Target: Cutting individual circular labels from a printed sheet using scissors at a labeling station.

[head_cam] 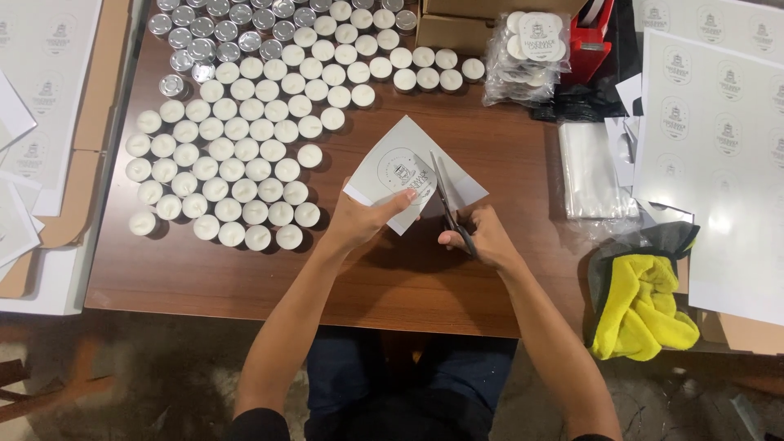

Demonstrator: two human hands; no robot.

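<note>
1. At the table's [245,286] near edge, the left hand [363,219] pinches a white label piece [408,167]; the right hand [482,238], fingers closed through the handles, holds scissors [447,200] partway into the cut.
2. Uncut white label sheets [719,147] lie at the right edge.
3. A clear bag of candles [527,53] with a round label sits at the far edge.

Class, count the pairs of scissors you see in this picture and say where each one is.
1: the scissors are in the right hand, cutting the label sheet held by the left hand. Others may be hidden.

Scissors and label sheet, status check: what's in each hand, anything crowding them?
Left hand pinches label sheet. Right hand works scissors, blades in the sheet. Tealight candles close at left, not touching.
</note>
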